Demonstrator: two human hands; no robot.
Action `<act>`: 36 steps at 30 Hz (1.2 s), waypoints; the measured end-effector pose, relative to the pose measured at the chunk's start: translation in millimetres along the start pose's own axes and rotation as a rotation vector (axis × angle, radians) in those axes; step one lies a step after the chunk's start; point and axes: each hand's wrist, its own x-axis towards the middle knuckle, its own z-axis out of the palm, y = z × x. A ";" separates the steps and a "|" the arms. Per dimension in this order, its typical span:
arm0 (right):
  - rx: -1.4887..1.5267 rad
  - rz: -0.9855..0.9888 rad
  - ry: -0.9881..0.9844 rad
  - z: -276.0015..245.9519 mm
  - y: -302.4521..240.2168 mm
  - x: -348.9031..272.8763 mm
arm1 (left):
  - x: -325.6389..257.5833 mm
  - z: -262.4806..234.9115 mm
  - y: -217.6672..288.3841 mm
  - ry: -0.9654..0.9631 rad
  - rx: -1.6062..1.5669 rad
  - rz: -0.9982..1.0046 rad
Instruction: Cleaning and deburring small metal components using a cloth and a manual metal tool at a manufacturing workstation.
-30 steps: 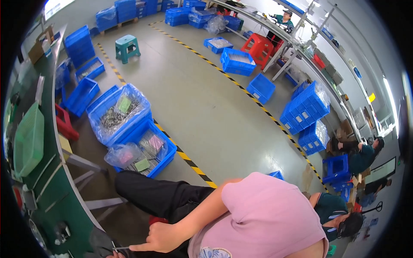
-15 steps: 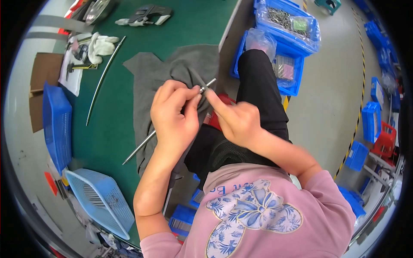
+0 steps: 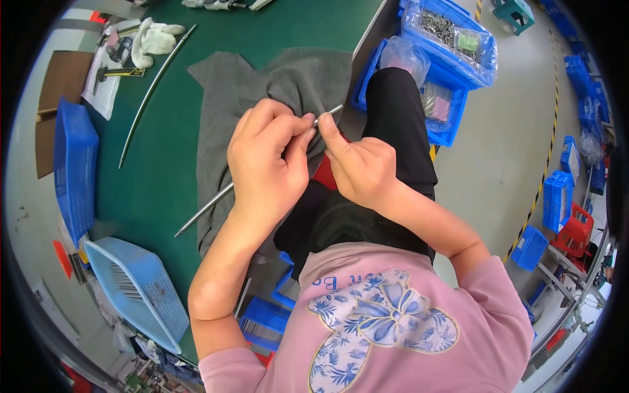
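Observation:
A slim shiny metal rod [image 3: 206, 208] runs slantwise across the grey cloth [image 3: 219, 98] and under my left hand [image 3: 265, 150]. The left thumb and forefinger pinch it close to its far end, which pokes out past the fingertips. My right hand [image 3: 362, 160] is closed, with its forefinger stretched along a thin flat grey strip [image 3: 317, 100], perhaps a file, lying across the rod at the left fingertips. The fingers hide much of that strip and the spot where it meets the rod.
On the green table [image 3: 151, 190] lie a curved metal rod [image 3: 152, 88], a white glove [image 3: 157, 39] and a caliper [image 3: 121, 72]. A light blue basket [image 3: 141, 285] with rods and a dark blue basket [image 3: 77, 170] stand left. Blue bins [image 3: 452, 78] with metal parts are right of the table.
The view has shifted, so table items sit higher and further left. Both hands keep hold of the rod and the grey strip; the strip has slid and turned steeper against the rod.

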 end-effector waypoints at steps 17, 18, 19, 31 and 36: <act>0.055 -0.151 -0.023 6.1 18.3 -1.6 | 1.1 0.1 0.7 0.009 -0.015 0.007; 0.055 -0.151 -0.024 8.4 19.8 -11.4 | 0.7 0.3 -0.2 0.010 -0.015 0.007; 0.041 -0.154 -0.027 8.7 23.0 -26.6 | 0.3 1.2 -0.2 0.012 -0.016 0.006; 0.050 -0.157 -0.030 4.2 21.9 -14.3 | 1.1 2.2 -0.8 0.014 -0.021 0.006; 0.015 -0.120 0.116 16.6 21.5 -26.6 | 0.3 3.0 -0.4 0.018 -0.036 -0.004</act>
